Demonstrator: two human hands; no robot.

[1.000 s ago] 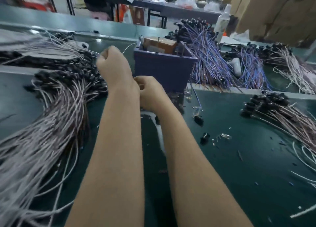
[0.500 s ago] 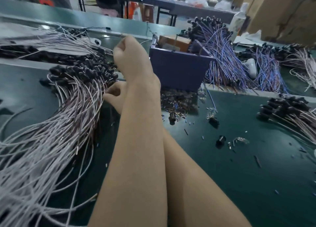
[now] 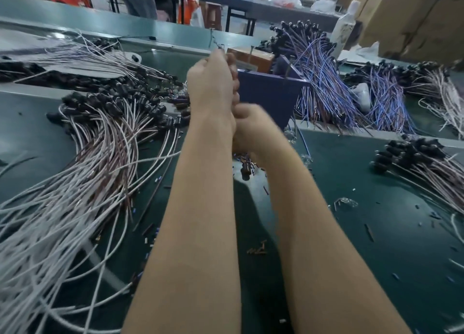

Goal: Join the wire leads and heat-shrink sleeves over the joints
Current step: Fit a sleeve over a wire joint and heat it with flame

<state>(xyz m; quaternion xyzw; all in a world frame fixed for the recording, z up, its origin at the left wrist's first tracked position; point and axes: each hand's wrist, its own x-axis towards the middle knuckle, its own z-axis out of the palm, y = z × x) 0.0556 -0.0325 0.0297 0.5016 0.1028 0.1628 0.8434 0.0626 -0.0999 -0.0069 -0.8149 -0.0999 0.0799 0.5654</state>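
The left hand (image 3: 213, 82) is raised with its fingers curled, pinching a thin dark wire lead (image 3: 216, 43) that pokes out at its 12 o'clock. The right hand (image 3: 253, 127), touching it at 5 o'clock, is curled too, but blur hides whether it grips anything. A good joint probably needs a steady pinch and taut strands. At 9 o'clock on the surface (image 3: 376, 233) fans a pale wire bundle (image 3: 75, 183), black-capped at its far ends.

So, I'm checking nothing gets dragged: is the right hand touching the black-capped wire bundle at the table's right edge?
Apart. The head view shows a wide stretch of green table between the right hand and the black-capped wire bundle.
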